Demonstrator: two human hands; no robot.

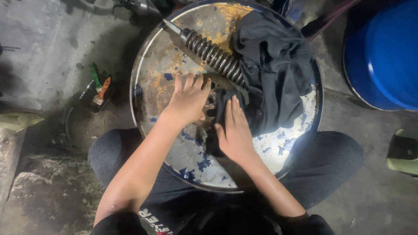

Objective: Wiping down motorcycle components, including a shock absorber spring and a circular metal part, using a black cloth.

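Observation:
My left hand (188,101) lies flat, fingers together, on a toothed metal sprocket (211,104) resting on the round top of a worn metal drum (161,65). My right hand (235,130) presses a dark cloth (272,74) against the sprocket's right side. The cloth is bunched over the drum's right half. A coil-spring shock absorber (209,52) lies diagonally across the drum, its lower end hidden under the cloth.
A blue plastic barrel (387,52) stands at the upper right. A small dark container with brushes, one green-handled and one orange-handled (98,89), sits on the concrete floor to the left. A greenish sandal (402,152) is at the right edge. My knees flank the drum.

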